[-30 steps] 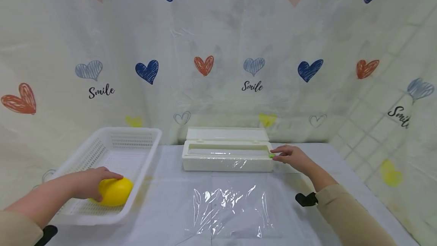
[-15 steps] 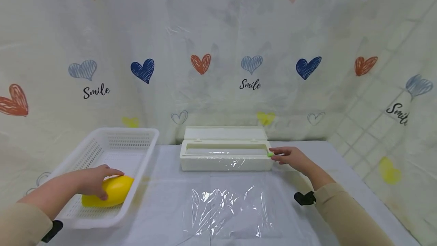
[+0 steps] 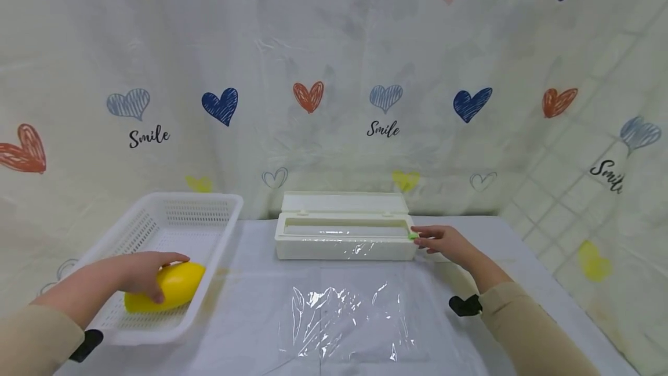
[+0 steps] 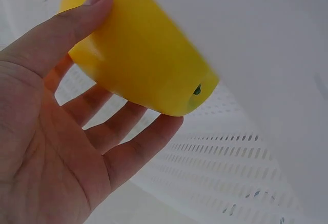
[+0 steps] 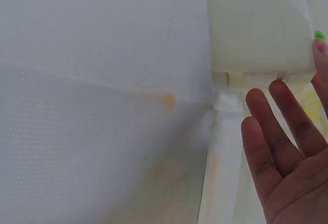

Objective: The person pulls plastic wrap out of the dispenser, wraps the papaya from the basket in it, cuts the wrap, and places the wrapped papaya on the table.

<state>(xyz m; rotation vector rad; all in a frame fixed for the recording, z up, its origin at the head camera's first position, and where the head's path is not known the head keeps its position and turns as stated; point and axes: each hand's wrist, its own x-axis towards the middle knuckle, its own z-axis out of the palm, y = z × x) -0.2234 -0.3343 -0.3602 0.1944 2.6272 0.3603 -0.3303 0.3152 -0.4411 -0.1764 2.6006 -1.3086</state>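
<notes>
Sheeting (image 3: 334,45) printed with hearts and the word Smile hung behind a bench (image 3: 250,312) under a pale cover. On the bench's left side sat a white basket (image 3: 200,213) with slotted walls. To its right, well apart, stood a white box (image 3: 334,250), its lid (image 3: 344,202) tipped back. Clear film (image 3: 355,329) lay crinkled in front of the box. The left grip (image 3: 141,273) was spread to a yellow fruit's width and held it, thumb on one side, fingers along the other. The right grip (image 3: 447,241) was at the box's right end, thumb and forefinger drawn together, other fingers loosely straight. The fruit (image 3: 181,285) lay aslant inside the basket, near its right wall; I could not tell whether it touched the basket's floor. Smallest, a green tab (image 3: 413,236) was pinched in the right grip.
</notes>
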